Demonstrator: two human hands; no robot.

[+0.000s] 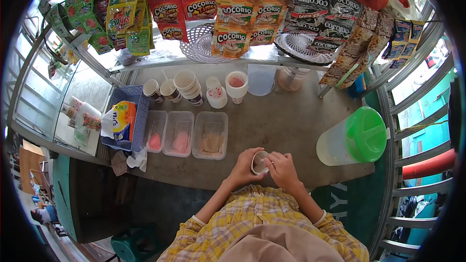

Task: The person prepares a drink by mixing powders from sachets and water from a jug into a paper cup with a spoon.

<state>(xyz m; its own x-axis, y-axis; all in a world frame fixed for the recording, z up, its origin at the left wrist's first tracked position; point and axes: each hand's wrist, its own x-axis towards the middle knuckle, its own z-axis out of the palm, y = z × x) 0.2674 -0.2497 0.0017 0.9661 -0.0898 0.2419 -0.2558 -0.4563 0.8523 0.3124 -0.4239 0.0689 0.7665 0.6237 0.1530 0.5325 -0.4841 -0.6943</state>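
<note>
My left hand [244, 169] is wrapped round the side of a small paper cup [258, 164] near the front edge of the table. Over the cup's right rim my right hand [283, 170] is closed in a pinch; what it holds, if anything, is too small to make out. The cup's inside looks pale brownish. Up and to the left of the hands lie a clear tub of brown powder [211, 141], a tub of pink powder [181, 141] and a narrower tub with pink powder [154, 140].
Behind the tubs stand stacked paper cups [188, 86], plastic cups [215, 92] and a white container [237, 83]. At left is a blue basket [137, 92] with a tissue pack [124, 121]. A green-lidded jug [357, 136] stands right. Drink sachets [238, 12] hang above.
</note>
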